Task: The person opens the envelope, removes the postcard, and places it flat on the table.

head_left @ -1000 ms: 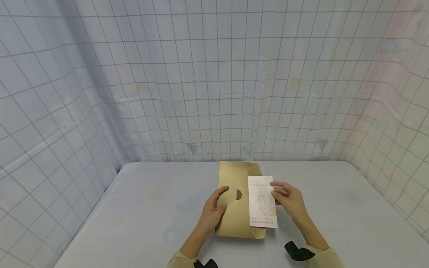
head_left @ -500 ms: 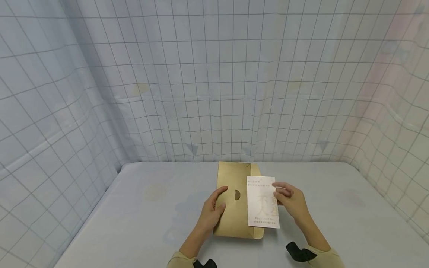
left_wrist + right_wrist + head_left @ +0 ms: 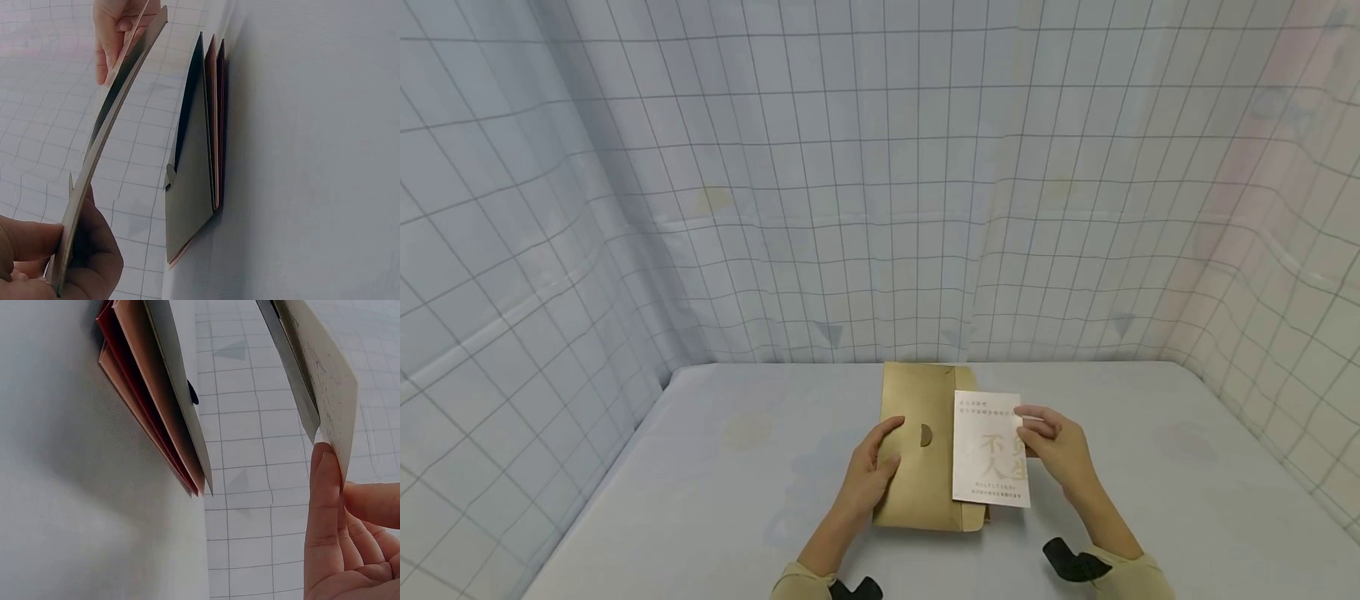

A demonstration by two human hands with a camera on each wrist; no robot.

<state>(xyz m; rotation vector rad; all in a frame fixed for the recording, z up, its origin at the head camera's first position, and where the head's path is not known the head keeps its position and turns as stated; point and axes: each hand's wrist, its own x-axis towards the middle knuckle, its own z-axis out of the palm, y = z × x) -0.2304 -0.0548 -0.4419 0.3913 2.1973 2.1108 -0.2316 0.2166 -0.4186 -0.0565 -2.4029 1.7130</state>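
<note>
My left hand (image 3: 867,479) grips the left edge of a gold envelope (image 3: 913,492), thumb and fingers on opposite faces in the left wrist view. The envelope, marked with a dark half-round cut-out, is held above the table. To its right, my right hand (image 3: 1060,454) pinches the right edge of a white card (image 3: 988,454) printed with pale gold characters. The card's left edge runs along the envelope's fold line; whether part of it is inside I cannot tell. Below, in the left wrist view, lies a stack with a gold envelope (image 3: 190,181) on top.
Reddish envelopes (image 3: 144,394) lie under the gold one in that stack. The white table (image 3: 760,467) stretches out to both sides. A white curtain (image 3: 925,208) with a grid pattern encloses the back and sides. Each wrist carries a black strap (image 3: 1075,562).
The gold envelope and my left hand have shifted slightly left. My right hand and the card have moved a little right, and a wider part of the card shows.
</note>
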